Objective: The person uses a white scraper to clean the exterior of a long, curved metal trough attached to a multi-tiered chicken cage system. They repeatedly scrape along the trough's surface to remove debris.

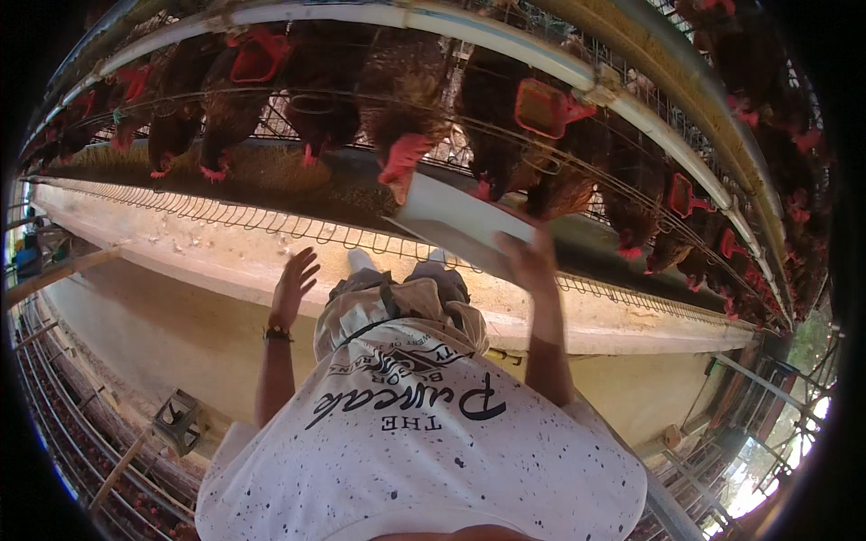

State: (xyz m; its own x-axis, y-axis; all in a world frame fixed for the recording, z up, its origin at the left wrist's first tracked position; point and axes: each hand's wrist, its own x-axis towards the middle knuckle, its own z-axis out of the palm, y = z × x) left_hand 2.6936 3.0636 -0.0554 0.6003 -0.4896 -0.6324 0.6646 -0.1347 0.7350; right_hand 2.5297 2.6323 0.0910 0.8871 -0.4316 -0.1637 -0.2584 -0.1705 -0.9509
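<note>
Over on the left, the left hand (pixel 292 281) is raised, fingers loosely spread. To its right, the right hand (pixel 530 261) reaches forward, fingers gripping a white scoop (pixel 460 216) slanted at the feed trough (pixel 352 169), near a hen's red comb (pixel 405 157).

With twelve o'clock straight ahead of the person's shirt (pixel 406 442), the left hand (pixel 293 281) is hovering at eleven, while the right hand (pixel 530 257) is gripping, at one, a scoop (pixel 460 221) that is pointing toward ten over the trough (pixel 591 255). Out at twelve, a ledge (pixel 207 242) is running left to right, then a wire rack (pixel 654 298) beyond it, the trough behind that, and hens (pixel 397 86) standing behind the trough. A stool (pixel 178 420) is sitting at nine.
</note>
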